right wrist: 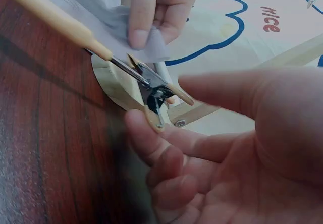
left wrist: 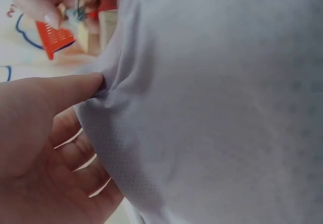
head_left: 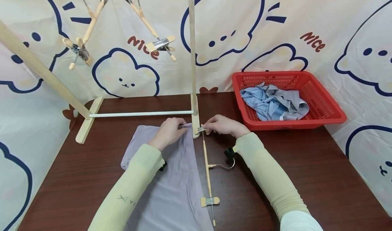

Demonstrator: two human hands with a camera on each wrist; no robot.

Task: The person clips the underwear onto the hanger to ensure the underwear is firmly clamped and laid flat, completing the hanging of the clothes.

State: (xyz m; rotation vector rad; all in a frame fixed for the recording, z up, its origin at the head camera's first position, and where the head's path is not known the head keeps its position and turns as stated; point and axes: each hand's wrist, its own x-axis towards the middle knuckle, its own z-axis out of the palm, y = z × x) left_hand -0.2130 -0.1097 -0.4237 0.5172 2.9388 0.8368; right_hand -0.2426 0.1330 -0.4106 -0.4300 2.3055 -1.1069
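Observation:
A pale lavender piece of clothing [head_left: 176, 186] lies spread on the dark wooden table, its near end running out of the head view. My left hand [head_left: 169, 130] pinches its far edge between thumb and forefinger; in the left wrist view the cloth [left wrist: 202, 108] bunches at the thumb tip. To the right of the cloth lies a wooden clip hanger [head_left: 207, 176] with a metal hook [head_left: 229, 166]. My right hand [head_left: 226, 125] squeezes the handles of its far clip [right wrist: 166, 90], thumb on one and fingers on the other. The near clip [head_left: 210, 201] lies by the cloth's edge.
A red basket [head_left: 294, 125] with blue and grey clothes [head_left: 275, 101] stands at the back right. Behind my hands rises a wooden rack post [head_left: 193, 54] with a white low rod [head_left: 144, 114]. Two more clip hangers [head_left: 92, 23] hang at upper left.

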